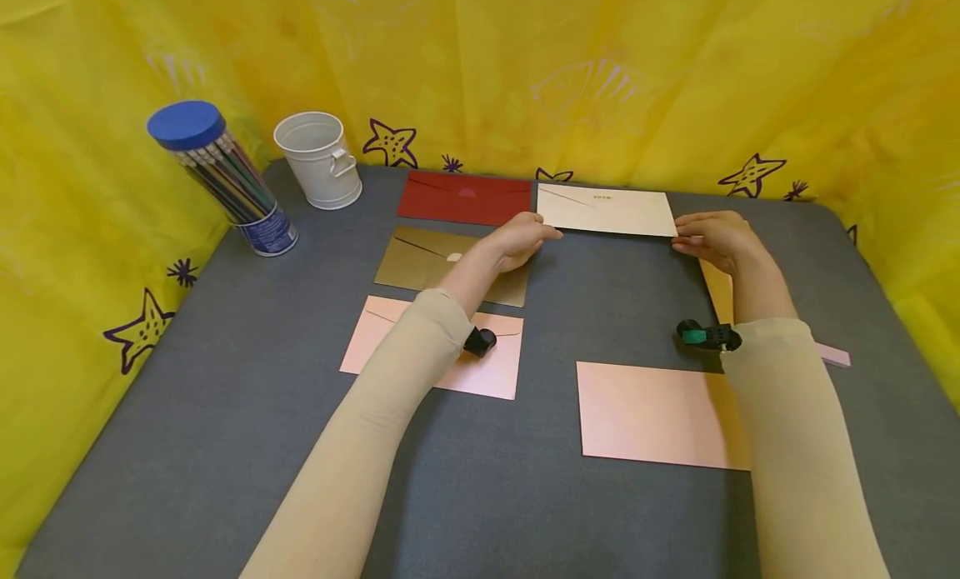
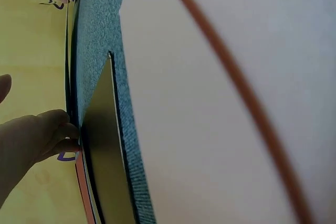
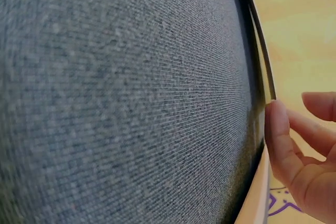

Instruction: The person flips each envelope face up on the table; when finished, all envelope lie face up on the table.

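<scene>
At the back of the table is a cream envelope (image 1: 607, 211), flap side up with small gold print. My left hand (image 1: 521, 239) holds its near left corner, thumb along the front edge. My right hand (image 1: 716, 237) pinches the near right corner between thumb and fingers. Seen edge-on in the right wrist view, the envelope (image 3: 270, 80) shows a dark gap beneath it. A red envelope (image 1: 465, 197) lies just left of it. Under my left forearm are a gold envelope (image 1: 420, 262), partly hidden, and a pink envelope (image 1: 487, 371).
Another pink envelope (image 1: 652, 412) lies at the front right, partly behind my right sleeve. Beside that forearm show a yellow-orange envelope (image 1: 718, 291) and a pink strip (image 1: 834, 356). A tub of pencils (image 1: 270, 229) and a white metal bucket (image 1: 318, 162) stand at the back left.
</scene>
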The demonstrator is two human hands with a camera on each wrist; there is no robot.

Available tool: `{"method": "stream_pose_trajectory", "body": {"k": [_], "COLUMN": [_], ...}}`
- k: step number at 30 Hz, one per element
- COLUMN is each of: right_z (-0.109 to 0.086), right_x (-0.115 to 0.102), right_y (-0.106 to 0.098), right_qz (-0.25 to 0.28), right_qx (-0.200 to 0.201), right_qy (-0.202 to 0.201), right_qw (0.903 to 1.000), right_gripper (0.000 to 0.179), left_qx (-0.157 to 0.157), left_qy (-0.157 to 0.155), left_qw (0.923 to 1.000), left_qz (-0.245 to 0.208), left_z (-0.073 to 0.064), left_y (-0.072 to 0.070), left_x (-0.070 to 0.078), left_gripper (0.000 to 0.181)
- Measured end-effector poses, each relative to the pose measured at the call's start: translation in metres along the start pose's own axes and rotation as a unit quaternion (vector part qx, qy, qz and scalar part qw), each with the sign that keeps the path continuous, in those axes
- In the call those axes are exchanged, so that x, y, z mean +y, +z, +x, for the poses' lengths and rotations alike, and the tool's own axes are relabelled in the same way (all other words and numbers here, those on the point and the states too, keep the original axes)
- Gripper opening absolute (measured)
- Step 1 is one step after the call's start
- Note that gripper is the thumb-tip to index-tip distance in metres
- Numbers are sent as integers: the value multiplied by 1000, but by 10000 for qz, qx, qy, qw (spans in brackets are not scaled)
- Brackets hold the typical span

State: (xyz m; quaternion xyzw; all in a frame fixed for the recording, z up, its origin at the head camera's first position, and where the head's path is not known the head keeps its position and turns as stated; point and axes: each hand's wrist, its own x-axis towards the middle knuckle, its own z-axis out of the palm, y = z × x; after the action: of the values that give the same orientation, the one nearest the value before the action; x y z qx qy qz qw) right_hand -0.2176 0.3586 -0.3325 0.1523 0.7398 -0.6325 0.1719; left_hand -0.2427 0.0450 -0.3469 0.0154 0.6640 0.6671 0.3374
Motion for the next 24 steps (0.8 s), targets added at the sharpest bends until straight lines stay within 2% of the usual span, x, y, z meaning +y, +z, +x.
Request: {"method": "stream_pose_trajectory", "body": {"k": [7,15,19,24], "right_z": [-3,-6,-10,-17], "right_x": [-1,-4,-3,2], "right_y": [-1,-9,-18,-30], "right_qz": [109,133,125,104], "right_qx": [-214,-215,-91,331], "right_qy": [124,211,132,52], "right_qw": [9996,9995,9998,9994], "right_gripper": [32,25,21,24], "left_qx": [-80,-31,67,285], "left_qy": [58,142,255,378], "left_qw": [9999,9994,9988,9977], "left_qz": [-83,-300,-402,-478], "left_z": [-1,-2,-4,-4], "left_y": [2,1,3,5], "left_x": [0,0,-1,-5], "left_gripper": [81,76,72,66]}}
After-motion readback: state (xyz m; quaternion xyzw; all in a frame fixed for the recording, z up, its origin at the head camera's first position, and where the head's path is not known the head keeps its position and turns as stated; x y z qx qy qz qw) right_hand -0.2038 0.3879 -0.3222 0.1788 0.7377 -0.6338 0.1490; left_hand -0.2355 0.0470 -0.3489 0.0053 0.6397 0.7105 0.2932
